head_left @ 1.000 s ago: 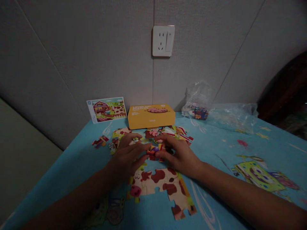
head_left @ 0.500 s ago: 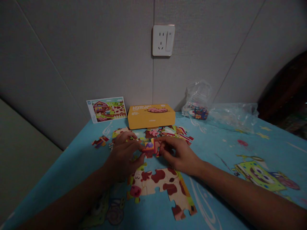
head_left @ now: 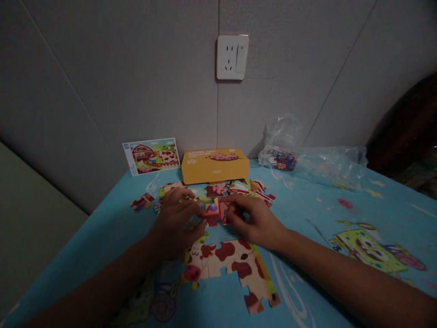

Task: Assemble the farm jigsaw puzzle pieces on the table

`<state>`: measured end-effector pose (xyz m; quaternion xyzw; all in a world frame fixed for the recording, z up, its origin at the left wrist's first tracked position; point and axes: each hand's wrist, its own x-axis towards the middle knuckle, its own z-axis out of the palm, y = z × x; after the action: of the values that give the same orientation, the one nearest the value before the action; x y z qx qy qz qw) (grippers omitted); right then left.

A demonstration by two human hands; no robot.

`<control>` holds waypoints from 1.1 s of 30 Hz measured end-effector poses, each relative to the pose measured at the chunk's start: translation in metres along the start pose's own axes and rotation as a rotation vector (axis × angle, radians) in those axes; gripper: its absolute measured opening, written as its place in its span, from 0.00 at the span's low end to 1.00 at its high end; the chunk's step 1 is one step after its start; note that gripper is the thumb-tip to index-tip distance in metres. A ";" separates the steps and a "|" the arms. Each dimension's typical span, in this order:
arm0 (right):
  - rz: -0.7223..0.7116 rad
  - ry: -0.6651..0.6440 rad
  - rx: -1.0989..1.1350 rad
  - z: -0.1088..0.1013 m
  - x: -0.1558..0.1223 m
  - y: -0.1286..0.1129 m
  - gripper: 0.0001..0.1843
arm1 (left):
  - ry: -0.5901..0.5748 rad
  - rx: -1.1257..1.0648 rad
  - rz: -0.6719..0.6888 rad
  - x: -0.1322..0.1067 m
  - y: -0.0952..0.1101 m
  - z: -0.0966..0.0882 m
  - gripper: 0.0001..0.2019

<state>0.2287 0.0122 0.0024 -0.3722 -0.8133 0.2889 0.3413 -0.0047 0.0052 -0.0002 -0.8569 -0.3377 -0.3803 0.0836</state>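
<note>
Puzzle piece (head_left: 212,209) farther left than before: purple, yellow and orange.

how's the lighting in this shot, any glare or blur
Head view: dim overall, the left forearm darkly shaded; head view: pale glints on the flat plastic bag, no strong glare; head view: markings on the cow section read well, but small print on the yellow box is too soft to read.
</note>
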 end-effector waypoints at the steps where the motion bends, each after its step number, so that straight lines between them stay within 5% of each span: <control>1: -0.005 0.002 0.004 0.000 0.000 0.000 0.21 | 0.004 -0.005 0.002 0.000 0.000 0.000 0.05; 23: 0.020 -0.019 0.010 0.000 0.002 -0.002 0.19 | 0.000 0.009 0.015 0.001 0.000 -0.001 0.04; 28: 0.083 0.205 -0.396 -0.016 0.008 0.007 0.15 | 0.010 0.082 -0.083 -0.002 -0.007 0.002 0.02; 33: 0.218 0.224 -0.721 -0.028 0.010 0.034 0.30 | -0.034 0.233 -0.322 -0.007 -0.020 0.008 0.04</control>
<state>0.2594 0.0458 -0.0017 -0.5818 -0.7759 -0.0230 0.2428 -0.0162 0.0205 -0.0131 -0.7825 -0.5137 -0.3327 0.1148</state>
